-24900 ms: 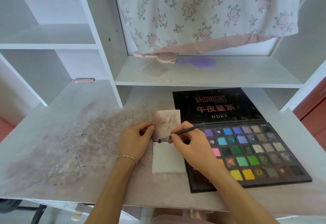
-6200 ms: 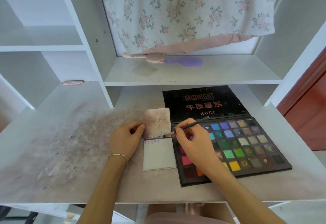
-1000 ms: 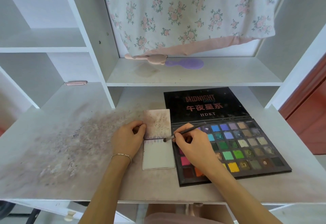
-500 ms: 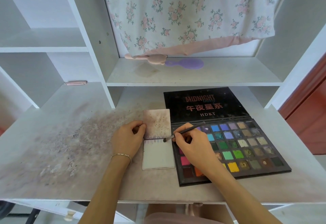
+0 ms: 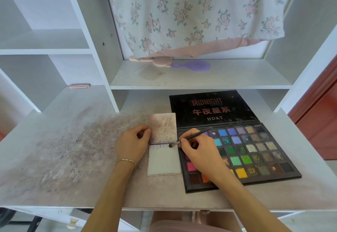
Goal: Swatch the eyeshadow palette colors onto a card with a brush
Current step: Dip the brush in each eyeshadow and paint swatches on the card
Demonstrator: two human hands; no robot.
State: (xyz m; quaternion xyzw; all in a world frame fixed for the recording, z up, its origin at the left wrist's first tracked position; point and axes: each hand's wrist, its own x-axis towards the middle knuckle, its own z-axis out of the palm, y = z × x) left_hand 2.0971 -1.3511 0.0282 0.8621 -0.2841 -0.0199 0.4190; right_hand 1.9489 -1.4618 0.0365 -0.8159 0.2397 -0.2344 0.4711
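So far only a short row of faint purple dabs runs along the top edge of the card (image 5: 164,160), where the right hand (image 5: 198,151) pinches the brush (image 5: 189,138) tip-down, the left hand (image 5: 132,145) pinches the card's stained flap, and most palette (image 5: 255,151) colors look unswatched.

Arms: both are showing bare from the bottom edge up to the hands, no sleeves reaching the forearms.
Left hand (image 5: 132,143): is wearing nothing on the fingers that can be made out.
Left wrist: is wearing a thin bracelet (image 5: 125,160), pale metallic, built of small elongated links with short dark gaps between them.
Right hand (image 5: 199,152): is showing no rings or watch; the wrist is bare.
Lap: pinkish fabric (image 5: 182,226) is showing under the desk edge; what garment it is can't be told.
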